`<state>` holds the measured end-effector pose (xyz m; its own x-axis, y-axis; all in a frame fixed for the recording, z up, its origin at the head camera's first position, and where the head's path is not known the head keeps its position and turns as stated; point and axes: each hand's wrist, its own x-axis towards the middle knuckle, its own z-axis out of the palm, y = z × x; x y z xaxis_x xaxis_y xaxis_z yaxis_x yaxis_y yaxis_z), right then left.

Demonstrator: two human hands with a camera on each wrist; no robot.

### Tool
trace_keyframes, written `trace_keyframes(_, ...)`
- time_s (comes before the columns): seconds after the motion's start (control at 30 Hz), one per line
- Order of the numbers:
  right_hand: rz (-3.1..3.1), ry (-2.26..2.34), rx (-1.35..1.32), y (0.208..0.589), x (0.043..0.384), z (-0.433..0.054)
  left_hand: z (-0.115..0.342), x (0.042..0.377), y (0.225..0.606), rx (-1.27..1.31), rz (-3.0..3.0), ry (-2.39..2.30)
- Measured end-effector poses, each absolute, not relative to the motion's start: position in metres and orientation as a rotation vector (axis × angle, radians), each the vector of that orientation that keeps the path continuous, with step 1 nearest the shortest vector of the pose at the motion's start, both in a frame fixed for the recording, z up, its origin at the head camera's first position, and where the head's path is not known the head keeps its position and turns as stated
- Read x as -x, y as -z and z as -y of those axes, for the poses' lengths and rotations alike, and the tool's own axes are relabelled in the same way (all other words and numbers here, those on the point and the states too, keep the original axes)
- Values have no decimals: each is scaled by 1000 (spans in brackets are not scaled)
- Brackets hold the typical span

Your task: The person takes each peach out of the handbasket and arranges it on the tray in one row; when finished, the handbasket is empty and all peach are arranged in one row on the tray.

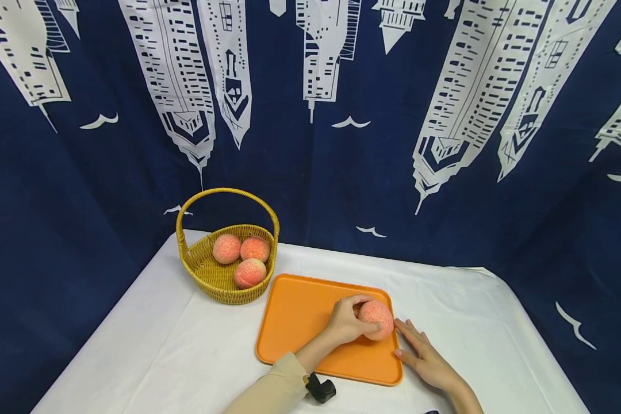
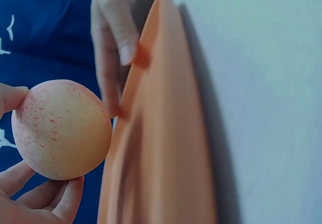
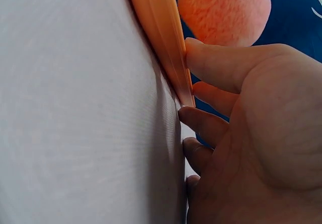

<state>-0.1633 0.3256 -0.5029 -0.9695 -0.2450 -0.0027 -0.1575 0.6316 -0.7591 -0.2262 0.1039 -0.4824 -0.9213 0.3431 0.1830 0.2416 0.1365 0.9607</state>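
Note:
My left hand (image 1: 344, 323) grips a pink peach (image 1: 378, 320) over the right part of an orange tray (image 1: 297, 313). In the left wrist view, thumb and fingers (image 2: 68, 199) hold the peach (image 2: 63, 128) from two sides, close above the tray's rim (image 2: 173, 113). My right hand (image 1: 430, 361) lies at the tray's right edge with its fingers extended. Seen from the right wrist, the thumb (image 3: 216, 65) meets the tray's side (image 3: 163, 27), and the other fingertips are low by the white cloth.
A yellow wicker basket (image 1: 199, 275) with a tall handle stands at the back left, holding three peaches (image 1: 250, 273). White cloth (image 1: 150, 351) covers the table. A dark blue curtain (image 1: 310, 178) with printed buildings hangs behind. A black device (image 1: 321, 388) sits on my left wrist.

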Motion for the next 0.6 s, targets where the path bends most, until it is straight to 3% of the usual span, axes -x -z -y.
trace_keyframes(0.6, -2746, 1257, 317, 504, 164, -325, -111, 224, 496, -623, -2428, -1764)
